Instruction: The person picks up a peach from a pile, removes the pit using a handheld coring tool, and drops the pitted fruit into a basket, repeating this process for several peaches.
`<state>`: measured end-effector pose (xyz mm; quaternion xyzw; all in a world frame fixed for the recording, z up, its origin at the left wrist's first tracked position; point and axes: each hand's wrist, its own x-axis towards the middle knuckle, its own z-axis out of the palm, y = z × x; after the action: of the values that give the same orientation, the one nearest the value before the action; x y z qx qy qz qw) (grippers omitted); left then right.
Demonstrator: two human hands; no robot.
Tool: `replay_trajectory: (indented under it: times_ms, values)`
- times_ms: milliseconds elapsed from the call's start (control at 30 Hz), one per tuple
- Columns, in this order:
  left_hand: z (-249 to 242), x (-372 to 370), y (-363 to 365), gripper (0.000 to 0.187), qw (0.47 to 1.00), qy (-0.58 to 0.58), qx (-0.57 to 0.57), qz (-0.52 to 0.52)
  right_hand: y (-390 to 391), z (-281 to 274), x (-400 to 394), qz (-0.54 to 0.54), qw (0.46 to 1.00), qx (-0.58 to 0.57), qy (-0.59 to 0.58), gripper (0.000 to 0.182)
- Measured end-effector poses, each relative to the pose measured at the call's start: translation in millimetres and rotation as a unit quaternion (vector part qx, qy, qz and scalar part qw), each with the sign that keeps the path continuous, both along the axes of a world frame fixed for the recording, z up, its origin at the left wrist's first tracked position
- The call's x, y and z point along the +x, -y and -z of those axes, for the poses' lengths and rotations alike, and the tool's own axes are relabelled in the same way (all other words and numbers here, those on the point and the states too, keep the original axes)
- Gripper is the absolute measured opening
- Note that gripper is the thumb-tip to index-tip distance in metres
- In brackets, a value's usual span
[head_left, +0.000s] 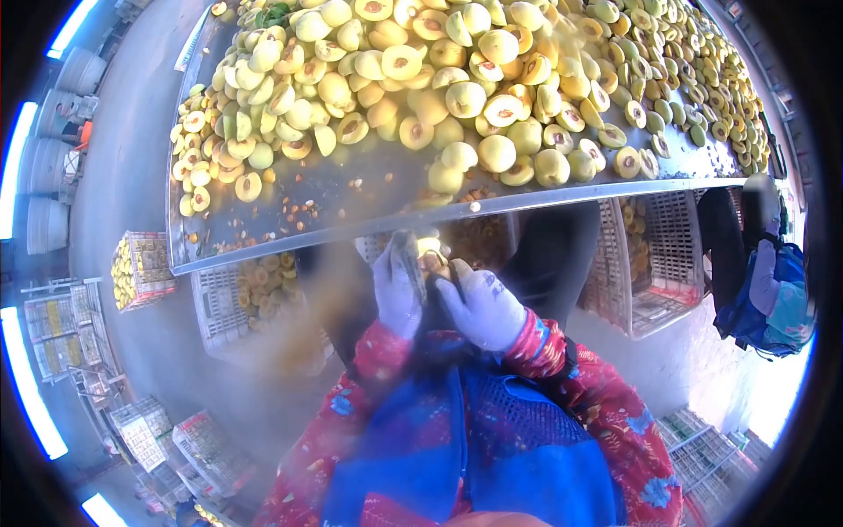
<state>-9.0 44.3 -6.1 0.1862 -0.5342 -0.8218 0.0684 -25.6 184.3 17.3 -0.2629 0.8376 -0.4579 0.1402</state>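
In the head view, my left hand (pixel 398 285), in a pale glove, is closed around a halved yellow peach (pixel 430 249) just below the table's front edge. My right hand (pixel 485 306), gloved too, is closed with thumb and fingertips against the fruit's lower side. Whether a small tool sits in the right fingers is hidden by glare and blur. The metal table (pixel 351 211) beyond carries a large heap of peach halves (pixel 402 63), many with brown stones or hollows showing. Loose stones (pixel 303 209) and scraps lie near its front edge.
Crates stand under the table: one with fruit (pixel 215 299) at left, another (pixel 654 281) at right. A filled crate (pixel 142 268) is on the floor at left. At far right sits another person (pixel 773 285). More crates (pixel 211 448) are stacked behind at lower left.
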Motion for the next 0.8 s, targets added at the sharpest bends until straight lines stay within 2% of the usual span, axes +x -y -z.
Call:
replay_trajectory:
  times_ms: [100,133,200,300,333,367,400,433,500,533,567,600,700,733,767,800]
  values:
    - [7.1,1.9,-6.7,0.040,0.995,0.057,-0.041,-0.071,-3.8,-4.1,-11.8,-0.017,0.980,-0.080,0.184,0.028]
    - [15.1,2.2,-5.1,0.039,0.993,0.047,-0.090,-0.064,-3.8,-2.1,-8.6,-0.010,0.983,-0.061,0.175,0.029]
    - [24.4,1.6,-2.1,0.037,0.980,0.028,-0.189,-0.046,-4.6,7.0,-1.3,-0.026,0.997,-0.001,0.072,0.025]
    - [-2.6,2.4,-4.7,0.034,0.909,0.064,-0.412,0.008,-10.4,18.3,-2.7,-0.085,0.988,-0.024,-0.124,0.021]
    - [-7.3,1.2,-6.9,0.031,0.942,0.070,-0.328,0.003,-11.8,18.5,-5.9,-0.111,0.973,-0.049,-0.195,0.021]
    - [-10.6,0.6,-9.5,0.029,0.967,0.077,-0.241,-0.001,-13.0,15.2,-7.6,-0.118,0.988,-0.087,-0.044,0.023]
    - [-11.5,1.2,-11.2,0.026,0.985,0.085,-0.152,-0.005,-13.5,2.2,-11.3,-0.122,0.979,-0.123,0.109,0.026]
    - [-9.1,2.6,-10.6,0.025,0.982,0.061,-0.177,-0.002,-15.6,3.2,-14.1,-0.144,0.942,-0.189,0.235,0.026]
    - [1.4,-0.4,-6.9,0.021,0.974,0.006,-0.227,0.006,-19.9,5.2,-20.0,-0.136,0.812,-0.294,0.485,0.028]
    - [4.9,-3.9,-6.7,0.019,0.985,-0.068,-0.157,-0.001,-22.2,7.4,-20.9,-0.101,0.655,-0.368,0.652,0.030]
    - [5.0,-4.2,-3.9,0.019,0.976,-0.103,-0.189,0.028,-22.9,9.9,-19.3,-0.059,0.457,-0.419,0.782,0.031]
    - [0.5,-4.5,0.3,0.020,0.964,-0.134,-0.221,0.058,-17.6,11.8,-14.9,-0.082,0.403,-0.469,0.782,0.039]
    - [19.8,-1.4,8.0,0.022,0.924,-0.163,-0.344,0.040,-14.4,15.5,-10.4,-0.080,0.283,-0.518,0.803,0.042]
    - [35.4,1.6,13.1,0.023,0.837,-0.174,-0.519,0.008,-13.1,18.5,-8.5,-0.092,0.253,-0.530,0.804,0.043]
    - [47.3,3.3,17.4,0.024,0.716,-0.179,-0.674,-0.025,-9.2,28.1,-8.3,-0.127,0.241,-0.541,0.796,0.044]
    - [47.3,4.2,16.1,0.026,0.803,-0.145,-0.578,0.006,-5.0,28.6,-9.7,-0.161,0.229,-0.550,0.787,0.045]
